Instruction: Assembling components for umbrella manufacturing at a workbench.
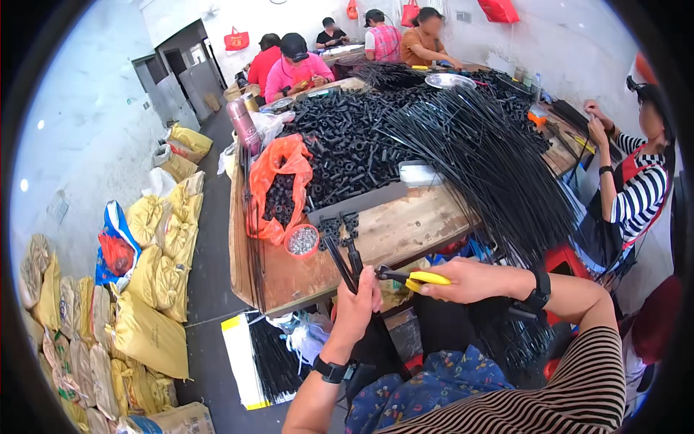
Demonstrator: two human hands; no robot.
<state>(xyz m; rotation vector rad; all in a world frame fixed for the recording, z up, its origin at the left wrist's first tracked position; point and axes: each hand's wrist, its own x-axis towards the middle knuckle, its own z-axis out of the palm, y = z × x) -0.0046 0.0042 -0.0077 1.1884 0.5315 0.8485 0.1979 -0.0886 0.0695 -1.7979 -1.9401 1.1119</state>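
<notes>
My left hand (356, 302) is closed around a bunch of thin black rods (340, 262), some with thicker black ends, pointing up toward the table edge. In my right hand (470, 281) is a pair of pliers with yellow handles (428, 279). The dark jaws reach up to the fingers of my left hand, and what lies between them is hidden. Just beyond, small black fittings (347, 226) lie on the wooden table (412, 220). A pink bowl (301, 252) of small silvery pieces stands at the table's near edge.
A large heap of black fittings (354, 137) and a fan of long black rods (477, 159) cover much of the table. An orange plastic bag (269, 226) sits at its left side. Yellow sacks (148, 325) line the left wall. A co-worker (640, 181) sits at right; several others work behind.
</notes>
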